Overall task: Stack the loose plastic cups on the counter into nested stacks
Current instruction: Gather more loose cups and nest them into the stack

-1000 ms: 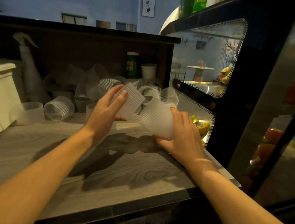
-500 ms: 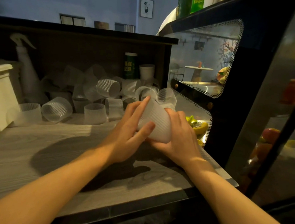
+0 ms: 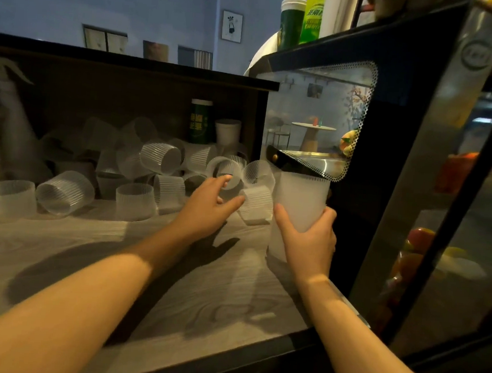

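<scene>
Plastic cups (image 3: pixel 163 179) are being seen in a loose heap at the back of the wood-grain table (image 3: pixel 115 264), some lying on their sides and some standing mouth down. A nested stack (image 3: pixel 299 202) of frosted cups is being held upright by the right hand (image 3: pixel 308 241), whose fingers and thumb are being curled around its lower part; the stack is being kept at the right edge of the table, just beside the black display case (image 3: pixel 389 138). The left hand (image 3: pixel 208 207) is being stretched toward the heap with its fingers spread and relaxed, and nothing is being gripped by it; its fingertips are being placed near one ribbed cup (image 3: pixel 256 205) that is lying tilted between the two hands. A white spray bottle (image 3: pixel 11 126) is being seen at the far left, and a green canister (image 3: pixel 200 121) is standing behind the heap.
</scene>
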Motion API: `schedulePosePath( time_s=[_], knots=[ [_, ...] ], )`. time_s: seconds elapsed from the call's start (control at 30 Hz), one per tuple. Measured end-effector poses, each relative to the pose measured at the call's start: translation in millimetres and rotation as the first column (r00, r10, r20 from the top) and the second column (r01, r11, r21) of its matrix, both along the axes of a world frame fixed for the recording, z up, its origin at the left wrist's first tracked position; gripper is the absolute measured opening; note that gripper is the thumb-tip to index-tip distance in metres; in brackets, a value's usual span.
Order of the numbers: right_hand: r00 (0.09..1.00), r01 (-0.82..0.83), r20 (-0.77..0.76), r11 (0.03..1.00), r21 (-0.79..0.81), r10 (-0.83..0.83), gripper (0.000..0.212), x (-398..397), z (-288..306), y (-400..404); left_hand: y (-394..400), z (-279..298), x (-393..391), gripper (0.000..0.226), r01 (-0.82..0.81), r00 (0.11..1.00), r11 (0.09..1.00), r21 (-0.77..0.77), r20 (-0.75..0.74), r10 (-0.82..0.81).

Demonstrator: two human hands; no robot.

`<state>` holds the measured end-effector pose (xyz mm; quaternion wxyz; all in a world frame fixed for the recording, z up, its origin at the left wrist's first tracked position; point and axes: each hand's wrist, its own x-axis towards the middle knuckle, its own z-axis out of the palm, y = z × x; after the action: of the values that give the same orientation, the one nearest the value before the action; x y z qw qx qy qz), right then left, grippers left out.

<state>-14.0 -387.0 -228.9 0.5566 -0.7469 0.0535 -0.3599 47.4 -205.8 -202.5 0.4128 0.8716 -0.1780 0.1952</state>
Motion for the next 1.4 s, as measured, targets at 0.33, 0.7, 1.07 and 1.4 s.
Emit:
schedulePosePath(
  time_s=[0.33, 0.7, 1.07, 1.4],
  knots=[
    [1.0, 0.006, 0.005, 1.0, 0.013, -0.006, 0.069, 6.6, -0.9, -1.3, -56.4, -34.3, 52.7, 0.084, -0.194, 0.977, 0.972, 0.131, 0.115, 0.18],
    [1.0, 0.008, -0.013, 0.985, -0.175, -0.011, 0.069, 0.9, 1.2, 0.5, -15.0, -7.4, 38.3, 0.043, -0.11, 0.971, 0.521, -0.847, -0.204, -0.127],
    [0.993, 0.114, 0.079, 0.79, -0.603, -0.083, 0.083, -1.0, 1.3, 14.1, -9.5, 16.8, -0.7, 0.077, 0.183, 0.973, 0.664, -0.725, 0.037, -0.227],
    [0.989, 0.147, 0.105, 0.76, -0.633, -0.104, 0.085, -2.3, 0.0, 14.7, -17.8, 28.7, -22.5, 0.073, 0.19, 0.965, 0.908, -0.372, 0.242, -0.102]
  ],
)
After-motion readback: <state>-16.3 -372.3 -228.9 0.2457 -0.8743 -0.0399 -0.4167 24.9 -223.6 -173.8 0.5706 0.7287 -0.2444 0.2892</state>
